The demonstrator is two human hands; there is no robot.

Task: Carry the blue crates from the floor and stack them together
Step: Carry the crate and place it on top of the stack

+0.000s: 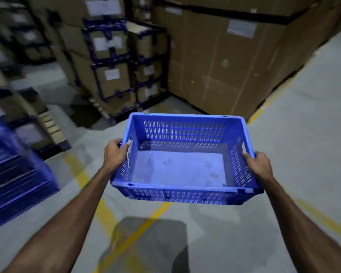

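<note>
Above the floor (283, 154), two hands (114, 154) (259, 164) grip one blue crate (181, 170).

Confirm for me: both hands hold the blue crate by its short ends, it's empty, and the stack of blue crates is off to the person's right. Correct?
Not quite. The head view shows the stack of blue crates on the person's left, not right. The rest holds: the left hand and right hand grip the short ends of the empty blue crate.

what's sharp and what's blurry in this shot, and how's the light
Head view: the held blue crate and both hands, left hand and right hand, are fairly sharp; the crate stack at left is motion-smeared; the cardboard boxes look soft; lighting is dim, edges bowed.
</note>
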